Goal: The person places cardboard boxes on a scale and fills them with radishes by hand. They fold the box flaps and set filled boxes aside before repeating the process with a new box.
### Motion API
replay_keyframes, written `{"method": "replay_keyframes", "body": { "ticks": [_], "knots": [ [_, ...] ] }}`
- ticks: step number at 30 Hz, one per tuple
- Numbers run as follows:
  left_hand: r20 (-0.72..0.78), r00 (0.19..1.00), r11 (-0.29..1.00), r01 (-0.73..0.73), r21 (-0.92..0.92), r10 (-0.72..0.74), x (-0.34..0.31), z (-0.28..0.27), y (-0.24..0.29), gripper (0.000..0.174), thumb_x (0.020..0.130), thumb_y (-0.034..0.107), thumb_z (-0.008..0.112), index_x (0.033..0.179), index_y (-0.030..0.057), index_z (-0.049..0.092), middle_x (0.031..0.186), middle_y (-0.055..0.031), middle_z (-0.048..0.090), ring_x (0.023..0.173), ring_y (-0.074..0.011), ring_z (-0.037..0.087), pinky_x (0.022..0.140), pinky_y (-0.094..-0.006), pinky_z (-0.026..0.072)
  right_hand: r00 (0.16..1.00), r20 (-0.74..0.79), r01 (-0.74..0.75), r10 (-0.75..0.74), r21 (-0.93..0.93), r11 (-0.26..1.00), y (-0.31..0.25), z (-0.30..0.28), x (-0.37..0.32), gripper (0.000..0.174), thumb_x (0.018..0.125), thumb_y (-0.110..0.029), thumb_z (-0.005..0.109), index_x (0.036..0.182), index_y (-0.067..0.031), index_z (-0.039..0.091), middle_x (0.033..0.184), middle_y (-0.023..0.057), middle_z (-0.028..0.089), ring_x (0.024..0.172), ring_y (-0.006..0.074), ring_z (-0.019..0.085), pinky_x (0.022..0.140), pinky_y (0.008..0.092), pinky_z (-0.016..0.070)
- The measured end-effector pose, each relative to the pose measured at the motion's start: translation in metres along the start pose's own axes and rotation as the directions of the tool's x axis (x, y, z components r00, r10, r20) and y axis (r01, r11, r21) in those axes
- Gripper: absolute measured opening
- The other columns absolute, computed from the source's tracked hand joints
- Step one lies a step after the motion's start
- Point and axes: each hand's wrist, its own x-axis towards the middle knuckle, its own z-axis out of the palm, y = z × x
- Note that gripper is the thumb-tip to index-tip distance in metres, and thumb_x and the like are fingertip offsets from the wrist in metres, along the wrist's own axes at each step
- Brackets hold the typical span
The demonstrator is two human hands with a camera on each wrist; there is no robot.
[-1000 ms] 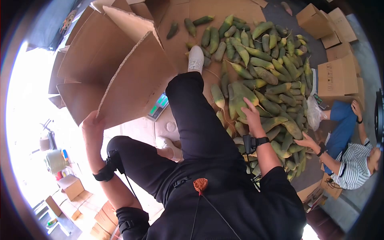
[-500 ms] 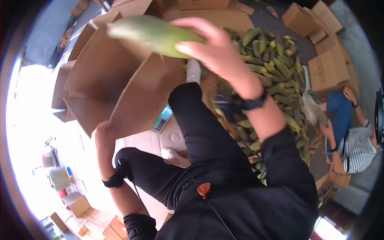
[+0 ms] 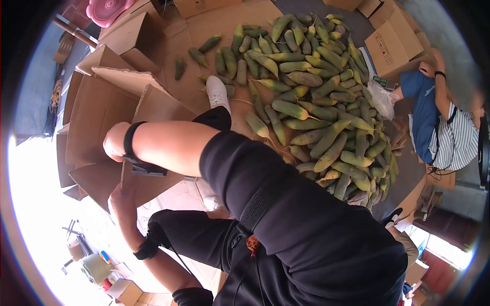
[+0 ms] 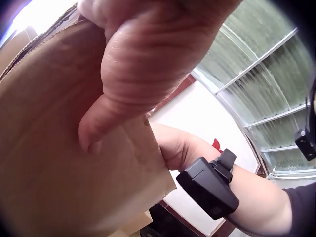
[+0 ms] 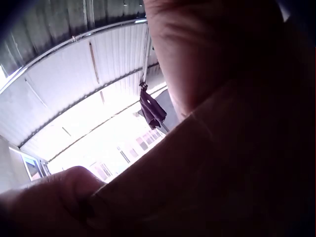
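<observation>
My left hand (image 3: 122,201) grips the edge of a cardboard box flap (image 3: 153,109). In the left wrist view its thumb (image 4: 98,121) lies against the brown cardboard (image 4: 44,163). My right hand (image 3: 116,142) reaches over that flap, down into the open box (image 3: 92,109), its fingers hidden; I cannot tell whether they hold anything. Right of my legs lies a large heap of green radishes (image 3: 306,79). In the right wrist view part of my right hand (image 5: 197,54) shows dark beside a cardboard edge (image 5: 153,168).
A few radishes (image 3: 198,56) lie apart on flattened cardboard near my white shoe (image 3: 218,93). A person in a striped shirt (image 3: 451,137) sits at the right, next to a clear plastic bag (image 3: 381,98) and cardboard boxes (image 3: 393,46). A pink stool (image 3: 107,10) stands at the far left.
My right hand first touched a radish in the heap, then carried one leftward through the air, and is now inside the box. My left hand has kept its grip on the flap.
</observation>
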Motion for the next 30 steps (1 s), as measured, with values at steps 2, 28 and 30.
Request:
{"method": "replay_keyframes", "body": {
  "ticks": [2,28,30],
  "knots": [
    [-0.001,1.000,1.000,-0.010,0.015,0.010,-0.001,0.002,-0.001,0.028,0.076,0.016,0.062,0.099,0.0000,0.063,0.079,-0.0144,0.064,0.071,-0.0178,0.060,0.070,-0.0314,0.0449,0.986,0.163,-0.009,0.019,-0.063,0.998,0.002,0.004,0.018,0.035,0.070,-0.015,0.061,0.104,-0.0176,0.067,0.109,0.0081,0.063,0.099,0.0284,0.059,0.079,0.0407,0.0468],
    [-0.024,0.997,0.996,0.070,0.047,-0.069,0.005,0.005,-0.017,0.029,0.072,0.016,0.065,0.096,-0.0004,0.066,0.077,-0.0112,0.066,0.070,-0.0170,0.060,0.069,-0.0313,0.0457,0.388,-0.876,0.240,0.286,0.396,0.886,0.169,0.080,-0.203,0.012,0.075,-0.005,0.054,0.080,-0.0085,0.065,0.082,0.0128,0.063,0.079,0.0322,0.060,0.070,0.0402,0.0477],
    [-0.028,0.998,0.998,0.055,0.022,-0.055,0.005,0.006,-0.016,0.027,0.072,0.015,0.065,0.095,-0.0004,0.067,0.076,-0.0091,0.066,0.070,-0.0146,0.059,0.068,-0.0299,0.0455,0.421,-0.808,0.030,0.413,0.467,0.884,0.211,0.113,-0.233,0.013,0.077,-0.007,0.053,0.082,-0.0079,0.065,0.084,0.0140,0.063,0.081,0.0330,0.059,0.070,0.0404,0.0475]
  ]
}}
